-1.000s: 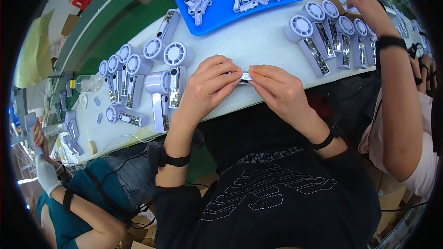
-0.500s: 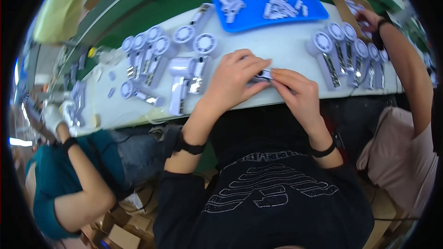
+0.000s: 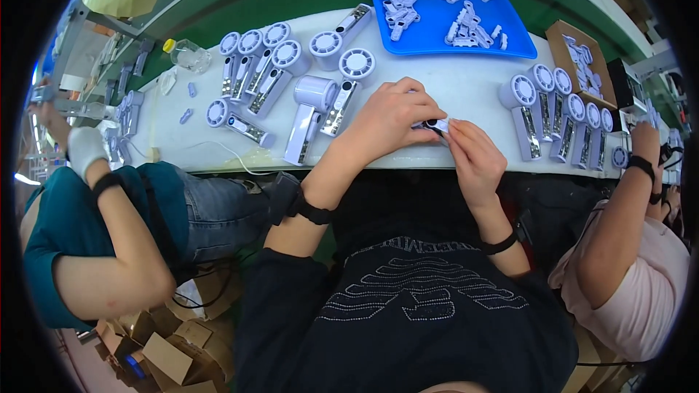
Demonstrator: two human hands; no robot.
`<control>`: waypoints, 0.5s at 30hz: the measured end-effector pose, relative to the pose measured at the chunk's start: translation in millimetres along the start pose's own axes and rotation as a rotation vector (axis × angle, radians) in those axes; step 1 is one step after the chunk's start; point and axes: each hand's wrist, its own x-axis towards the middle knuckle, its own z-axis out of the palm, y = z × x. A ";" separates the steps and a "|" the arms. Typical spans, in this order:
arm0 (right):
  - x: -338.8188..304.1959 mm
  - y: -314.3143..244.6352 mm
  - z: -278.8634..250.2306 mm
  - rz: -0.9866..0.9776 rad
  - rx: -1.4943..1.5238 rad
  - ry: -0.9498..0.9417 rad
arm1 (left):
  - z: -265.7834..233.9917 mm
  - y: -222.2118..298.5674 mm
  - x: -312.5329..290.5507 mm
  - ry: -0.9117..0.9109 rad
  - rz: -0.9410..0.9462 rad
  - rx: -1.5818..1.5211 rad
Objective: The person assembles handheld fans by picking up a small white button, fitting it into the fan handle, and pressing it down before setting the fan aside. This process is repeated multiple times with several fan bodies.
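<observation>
White bench (image 3: 466, 87): both hands have stayed pinching small part (image 3: 437, 125).

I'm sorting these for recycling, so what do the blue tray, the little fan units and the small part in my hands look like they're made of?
Blue tray: likely moulded plastic, smooth with a slight sheen. Fan units: pale lavender-grey plastic, matte, with moulded grilles. Small part, pinched between left hand and right hand: light, probably plastic with a dark spot; too small to be sure.

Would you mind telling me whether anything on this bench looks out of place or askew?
Mostly tidy. One pale fan unit lies apart from the fanned rows, tilted beside the left hand; both hands pinch a small part.
</observation>
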 end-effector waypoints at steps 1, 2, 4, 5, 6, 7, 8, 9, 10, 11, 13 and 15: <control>1.1 -2.4 0.1 0.167 0.117 -0.012 | -0.2 0.3 -0.2 0.005 -0.008 0.006; 2.0 -3.7 -1.3 0.334 0.234 -0.021 | 0.5 -0.4 -0.6 0.007 -0.006 -0.004; 7.1 -6.9 -9.3 0.281 0.208 0.002 | 2.7 -3.1 -1.8 0.014 -0.045 -0.022; 10.6 -9.0 -13.8 0.224 0.190 0.026 | 3.3 -3.0 -2.9 0.017 -0.063 -0.030; 13.8 -9.3 -16.5 0.165 0.176 0.053 | 0.8 -0.6 -2.1 0.018 -0.057 -0.033; 14.5 -7.2 -16.9 0.164 0.170 0.058 | -1.6 2.4 -1.7 0.029 -0.076 -0.074; 13.5 -1.4 -16.1 0.110 0.130 0.028 | -3.1 4.7 1.2 0.038 -0.087 -0.118; 11.6 4.5 -15.0 0.056 0.090 -0.001 | -4.6 6.3 3.3 0.046 -0.096 -0.162; 9.4 8.6 -14.8 0.004 0.048 -0.030 | -6.4 6.9 2.7 0.043 -0.079 -0.169; 7.6 12.2 -13.5 0.004 0.036 -0.018 | -7.7 5.7 -0.5 0.040 -0.056 -0.193; 4.0 13.4 -6.3 0.036 0.079 -0.022 | -9.3 3.4 -5.6 0.034 -0.018 -0.242; 1.7 11.1 -4.9 0.058 0.099 -0.019 | -6.7 0.5 -4.8 0.034 -0.004 -0.254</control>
